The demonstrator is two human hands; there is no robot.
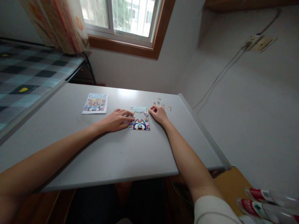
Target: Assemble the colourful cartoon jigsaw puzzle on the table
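Note:
A partly assembled jigsaw puzzle [140, 125] lies flat on the table, with a blue cartoon dog's face along its near side and a bare gap in its middle. My left hand [119, 119] rests at its left edge, fingers spread and fingertips touching the pieces. At the upper right edge is my right hand [158, 114], thumb and fingers pinched together; whatever is between them is too small to make out. Loose puzzle pieces [169, 108] are scattered just beyond the right hand. A printed picture sheet [95, 103] with the same dog design lies to the left.
The white table [112, 158] has a raised strip along its right side, close to the wall. A checkered bed [35, 71] stands at the left, below a curtain [58, 25]. Plastic bottles [261, 208] lie at lower right; a cable hangs from the wall socket [253, 42].

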